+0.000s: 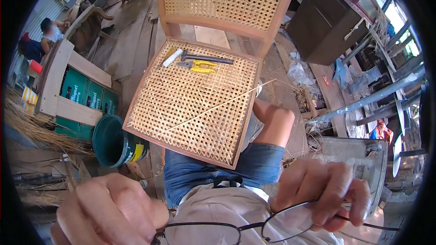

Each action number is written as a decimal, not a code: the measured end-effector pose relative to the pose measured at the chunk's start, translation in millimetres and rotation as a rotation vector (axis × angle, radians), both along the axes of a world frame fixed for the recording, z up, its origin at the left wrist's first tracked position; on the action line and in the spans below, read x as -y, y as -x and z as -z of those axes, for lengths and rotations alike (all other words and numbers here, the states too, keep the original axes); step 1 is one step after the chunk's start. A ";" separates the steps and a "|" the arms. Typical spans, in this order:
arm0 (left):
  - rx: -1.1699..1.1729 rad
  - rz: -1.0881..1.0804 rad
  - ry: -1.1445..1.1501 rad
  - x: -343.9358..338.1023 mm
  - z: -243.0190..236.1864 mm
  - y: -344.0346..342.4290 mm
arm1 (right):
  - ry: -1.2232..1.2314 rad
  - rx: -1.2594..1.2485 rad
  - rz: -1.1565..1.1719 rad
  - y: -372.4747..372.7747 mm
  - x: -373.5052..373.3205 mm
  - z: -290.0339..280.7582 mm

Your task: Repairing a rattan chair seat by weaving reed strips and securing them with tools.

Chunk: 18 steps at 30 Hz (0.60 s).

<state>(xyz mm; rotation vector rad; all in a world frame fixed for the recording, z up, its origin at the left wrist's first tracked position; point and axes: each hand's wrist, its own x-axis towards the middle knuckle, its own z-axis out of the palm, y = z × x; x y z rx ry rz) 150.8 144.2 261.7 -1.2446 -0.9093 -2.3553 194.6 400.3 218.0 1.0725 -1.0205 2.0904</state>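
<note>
A pair of thin black-framed eyeglasses (252,227) is spread between my hands at the bottom of the view. My left hand (109,208) is closed in a fist at one end of the frame; the temple there is mostly hidden. With bent fingers, my right hand (322,190) grips the other side, by the lens and temple. Before me stands a wooden chair with a woven cane seat (190,104). On it lie a black hammer (209,59), yellow-handled cutters (200,66), a white cylinder (172,57) and a loose cane strand (220,112).
A dark green bucket (111,140) and green crates (84,93) under a wooden frame are at the left. Behind them sits another person (51,36). At the right are a brown cabinet (322,20), a grey metal pole (363,102), scattered plastic and a grey panel (363,159).
</note>
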 end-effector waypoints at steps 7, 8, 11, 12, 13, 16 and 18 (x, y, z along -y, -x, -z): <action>0.260 -0.020 0.564 27.4 -44.6 -48.2 | 0.212 0.064 0.128 -0.3 35.2 -36.4; 0.280 0.051 0.540 16.5 -43.3 -36.6 | 0.273 0.066 0.190 -0.3 34.8 -41.1; 0.338 0.197 0.456 52.9 -32.0 -51.6 | 0.220 0.045 0.044 12.2 23.8 -41.8; 0.358 0.341 0.414 99.7 -20.6 -46.1 | 0.201 0.015 0.100 14.0 12.9 -35.9; 0.364 0.391 0.361 135.7 -8.8 -51.9 | 0.185 0.030 0.104 13.1 12.6 -34.7; 0.394 0.445 0.237 286.0 -0.7 -145.6 | 0.070 0.051 0.133 -3.6 12.6 -34.7; 0.400 0.542 0.148 281.4 12.4 -131.3 | -0.024 0.059 0.211 -9.3 4.0 -34.0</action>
